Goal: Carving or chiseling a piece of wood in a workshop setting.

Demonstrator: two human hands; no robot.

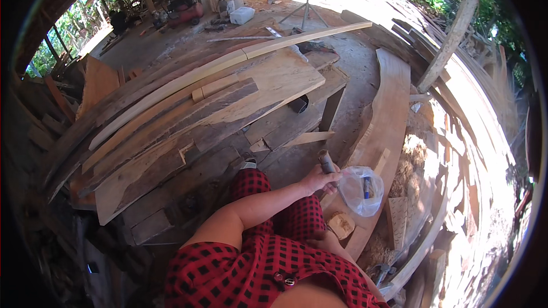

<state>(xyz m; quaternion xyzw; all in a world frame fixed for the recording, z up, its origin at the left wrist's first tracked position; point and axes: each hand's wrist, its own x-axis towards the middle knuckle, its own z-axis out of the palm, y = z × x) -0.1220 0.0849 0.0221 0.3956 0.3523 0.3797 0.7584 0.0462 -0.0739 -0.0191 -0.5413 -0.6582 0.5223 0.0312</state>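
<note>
My left hand is closed around a short dark grey-brown cylinder, held upright over my knees. Just beside it a clear plastic bag with a blue object inside is at my fingertips, over a wide curved plank; whether my fingers grip the bag is unclear. My right hand is low by my right thigh in red-and-black checked cloth, its fingers largely hidden. A small pale wood block lies on the plank near it.
Long boards are stacked on a low bench in front and left. A metal tripod stand, plastic jugs and a red compressor stand behind. A leaning wooden post, wood offcuts and a metal clamp are at the right.
</note>
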